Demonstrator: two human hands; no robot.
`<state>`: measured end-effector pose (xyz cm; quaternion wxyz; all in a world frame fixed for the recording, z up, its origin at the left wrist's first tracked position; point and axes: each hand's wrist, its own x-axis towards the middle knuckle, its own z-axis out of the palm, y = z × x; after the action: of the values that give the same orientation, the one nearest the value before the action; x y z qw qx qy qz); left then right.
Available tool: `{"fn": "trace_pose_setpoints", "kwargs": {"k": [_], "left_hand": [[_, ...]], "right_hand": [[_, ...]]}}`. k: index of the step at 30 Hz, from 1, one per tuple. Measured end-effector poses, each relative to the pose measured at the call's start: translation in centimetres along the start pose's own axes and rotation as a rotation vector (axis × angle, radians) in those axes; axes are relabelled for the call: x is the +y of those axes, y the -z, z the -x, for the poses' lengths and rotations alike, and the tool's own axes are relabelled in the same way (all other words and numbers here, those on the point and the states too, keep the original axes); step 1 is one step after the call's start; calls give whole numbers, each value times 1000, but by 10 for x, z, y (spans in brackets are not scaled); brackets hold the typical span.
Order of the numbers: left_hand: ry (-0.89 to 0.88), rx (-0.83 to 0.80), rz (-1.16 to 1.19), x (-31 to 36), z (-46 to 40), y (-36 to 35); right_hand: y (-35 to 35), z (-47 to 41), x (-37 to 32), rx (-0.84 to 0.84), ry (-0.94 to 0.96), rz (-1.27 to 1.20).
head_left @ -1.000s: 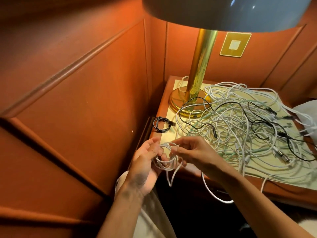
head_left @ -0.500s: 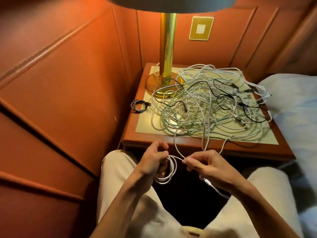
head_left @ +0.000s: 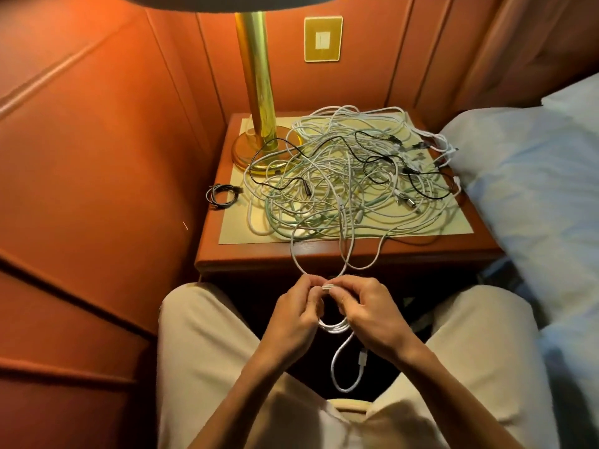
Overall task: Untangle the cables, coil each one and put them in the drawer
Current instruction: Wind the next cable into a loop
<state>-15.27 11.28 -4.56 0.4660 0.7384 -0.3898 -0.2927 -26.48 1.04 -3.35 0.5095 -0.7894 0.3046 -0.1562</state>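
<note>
nightstand (head_left: 327,252) | on top: cable tangle (head_left: 350,183), 1 black coil (head_left: 223,196), brass lamp base (head_left: 259,153)

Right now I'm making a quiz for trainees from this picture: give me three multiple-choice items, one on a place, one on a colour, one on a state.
1. Where does the small coiled black cable lie?
A. on the nightstand's left edge
B. on the pillow
C. on the person's lap

2. What colour is the cable in the hands?
A. black
B. white
C. red

3. What state is the cable pile in?
A. all coiled
B. all in a drawer
C. tangled

Answers:
1 A: the coiled black cable sits on the nightstand, left of the lamp base.
2 B: the left hand and right hand hold a white cable.
3 C: the pile lies in crossing loops.
</note>
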Motion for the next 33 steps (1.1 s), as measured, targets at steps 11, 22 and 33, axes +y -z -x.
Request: {"fn": "trace_pose_setpoints", "kwargs": {"k": [11, 22, 33], "left_hand": [[25, -240, -215, 4, 5, 0], [-154, -78, -160, -11, 6, 3], [-133, 24, -179, -15, 6, -12]], "right_hand": [[5, -5, 1, -68, 70, -10], [38, -12, 7, -213, 8, -107], [20, 7, 1, 20, -299, -435]]}}
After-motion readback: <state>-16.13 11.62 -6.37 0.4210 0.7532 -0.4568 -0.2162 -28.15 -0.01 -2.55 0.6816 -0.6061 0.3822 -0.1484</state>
